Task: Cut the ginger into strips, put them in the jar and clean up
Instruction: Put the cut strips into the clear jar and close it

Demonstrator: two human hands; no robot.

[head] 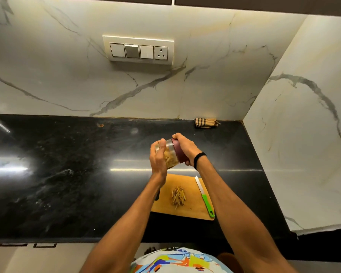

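Note:
Above the black counter I hold a clear jar (pixel 170 156) tipped on its side, with pale ginger strips inside. My left hand (pixel 158 158) grips the jar's body. My right hand (pixel 185 149) is wrapped round its maroon lid (pixel 179 154). Below the jar lies a wooden cutting board (pixel 193 205) with a small pile of ginger strips (pixel 178 197) in its middle. A knife (pixel 204 196) with a white blade and green handle rests along the board's right side.
The dark stone counter (pixel 77 174) stretches wide to the left. A folded checked cloth (pixel 205 123) sits at the back against the marble wall. A marble side wall (pixel 303 134) closes off the right. A switch panel (pixel 139 50) is on the back wall.

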